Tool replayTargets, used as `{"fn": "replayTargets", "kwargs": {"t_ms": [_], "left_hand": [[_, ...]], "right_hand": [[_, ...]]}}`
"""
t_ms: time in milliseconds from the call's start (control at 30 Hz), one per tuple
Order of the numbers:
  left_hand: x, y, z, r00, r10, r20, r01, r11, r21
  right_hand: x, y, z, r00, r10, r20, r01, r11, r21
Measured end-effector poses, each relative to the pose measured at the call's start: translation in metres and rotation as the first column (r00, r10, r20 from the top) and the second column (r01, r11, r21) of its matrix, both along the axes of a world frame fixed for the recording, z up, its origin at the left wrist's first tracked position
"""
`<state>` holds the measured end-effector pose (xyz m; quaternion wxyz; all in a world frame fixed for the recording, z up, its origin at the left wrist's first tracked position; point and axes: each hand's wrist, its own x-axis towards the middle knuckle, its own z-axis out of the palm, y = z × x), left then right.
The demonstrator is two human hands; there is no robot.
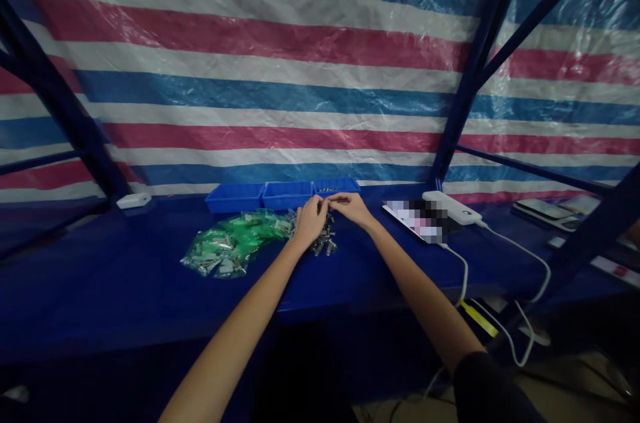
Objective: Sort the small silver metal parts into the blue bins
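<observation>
My left hand and my right hand meet above a loose pile of small metal parts on the blue tabletop. Fingertips of both are pinched close together, and whatever sits between them is too small to make out. Left of the pile lies a heap of clear and green plastic bags with small metal pieces inside. Just behind my hands stand a blue bin and, to its right, another blue bin holding some small metal parts.
A third blue bin stands at the left of the row. On the right are a phone, a white power bank and a trailing white cable. A small white box lies far left. Blue frame posts rise behind.
</observation>
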<state>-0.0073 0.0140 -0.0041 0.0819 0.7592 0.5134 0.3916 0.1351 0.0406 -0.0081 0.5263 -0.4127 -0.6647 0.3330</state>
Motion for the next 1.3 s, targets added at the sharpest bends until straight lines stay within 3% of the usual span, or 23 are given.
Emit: {"fn": "replayTargets", "kwargs": {"t_ms": [133, 333, 500, 633, 833, 900, 1000, 1067, 1167, 1300], "left_hand": [[0.0, 0.002, 0.002, 0.99, -0.026, 0.136, 0.015, 0.997, 0.081], [-0.002, 0.008, -0.001, 0.968, 0.02, 0.25, -0.068, 0.98, 0.186], [0.001, 0.009, -0.003, 0.945, 0.016, 0.327, -0.061, 0.99, 0.127], [0.005, 0.008, -0.006, 0.96, -0.015, 0.279, -0.007, 0.997, 0.078], [0.003, 0.008, -0.005, 0.941, 0.1, 0.324, -0.114, 0.993, 0.023], [0.002, 0.008, -0.004, 0.923, 0.107, 0.371, -0.122, 0.992, 0.017], [0.001, 0.007, -0.003, 0.913, 0.088, 0.399, -0.108, 0.994, 0.027], [0.0, 0.007, -0.004, 0.916, 0.081, 0.392, -0.102, 0.994, 0.032], [-0.001, 0.009, -0.004, 0.931, 0.088, 0.355, -0.107, 0.994, 0.033], [-0.002, 0.007, -0.004, 0.983, 0.081, 0.164, -0.09, 0.995, 0.049]], "right_hand": [[-0.011, -0.004, 0.004, 0.979, 0.048, -0.197, -0.064, 0.995, -0.077], [-0.017, -0.012, 0.008, 0.968, 0.1, -0.231, -0.124, 0.988, -0.088], [-0.021, -0.011, 0.006, 0.962, 0.052, -0.266, -0.082, 0.991, -0.106], [-0.019, -0.005, 0.003, 0.955, 0.002, -0.296, -0.053, 0.985, -0.165], [-0.004, 0.008, -0.003, 0.958, -0.209, -0.198, 0.162, 0.96, -0.229], [-0.001, 0.012, -0.004, 0.951, -0.197, -0.238, 0.149, 0.968, -0.204], [0.001, 0.018, -0.004, 0.944, -0.067, -0.324, 0.037, 0.994, -0.1], [0.002, 0.019, -0.004, 0.966, -0.012, -0.257, 0.007, 1.0, -0.023], [0.004, 0.017, -0.007, 0.999, -0.028, 0.039, 0.027, 0.999, 0.043], [0.007, 0.008, -0.012, 0.904, -0.035, 0.425, 0.041, 0.999, -0.005]]}}
